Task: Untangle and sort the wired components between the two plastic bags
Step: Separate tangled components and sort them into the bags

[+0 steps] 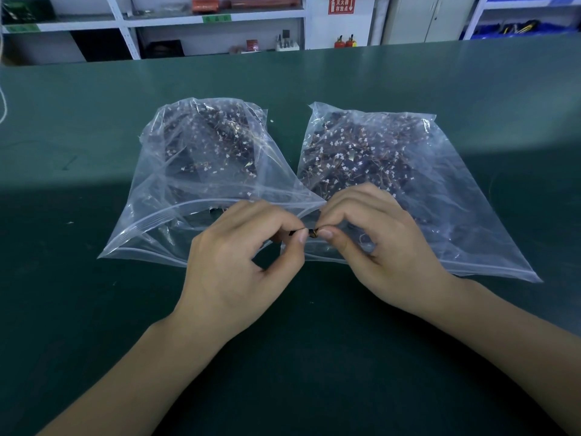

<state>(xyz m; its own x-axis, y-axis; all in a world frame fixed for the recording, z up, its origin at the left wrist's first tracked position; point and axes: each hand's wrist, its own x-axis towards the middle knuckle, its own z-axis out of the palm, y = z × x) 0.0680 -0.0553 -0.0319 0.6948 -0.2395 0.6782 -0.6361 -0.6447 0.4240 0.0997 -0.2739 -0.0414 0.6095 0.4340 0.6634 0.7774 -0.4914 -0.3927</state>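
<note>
Two clear zip bags lie side by side on the green table, each full of small dark wired components with white connectors. The left bag [176, 171] has its mouth open toward me; the right bag [440, 190] lies flat. Between the two mouths, my left hand [242, 262] and my right hand [377, 247] meet fingertip to fingertip. Both pinch one small dark wired component [309, 231] between thumb and forefinger, just above the bags' near edges. Its wires are mostly hidden by my fingers.
The green table [94, 309] stretches wide around the bags. A white cord [3, 99] hangs at the far left edge. Shelves with boxes and blue bins [503, 28] stand beyond the table's far edge.
</note>
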